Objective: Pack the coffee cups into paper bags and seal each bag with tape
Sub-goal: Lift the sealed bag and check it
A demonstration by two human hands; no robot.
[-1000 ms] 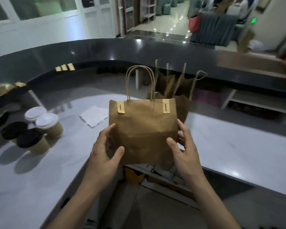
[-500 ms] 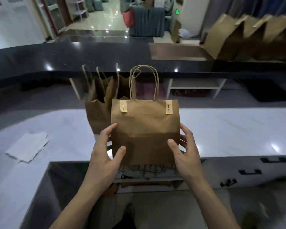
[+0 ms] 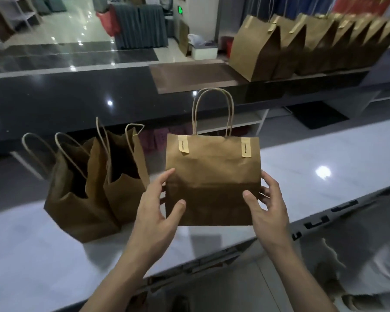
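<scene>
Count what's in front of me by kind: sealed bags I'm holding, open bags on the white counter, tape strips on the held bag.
sealed bag, held by left hand and right hand: 1
open bags on white counter: 2
tape strips on it: 2
Total: 5

Dim, edge-warped view; glare spots on the counter [image 3: 302, 158].

White glossy table [image 3: 338, 154] in front of me carries an open paper bag [image 3: 77, 210] and a second open bag [image 3: 126, 183], upright and touching, at its left. Dark raised shelf [image 3: 65, 97] behind it holds a row of closed bags [image 3: 302, 48], far right.
</scene>
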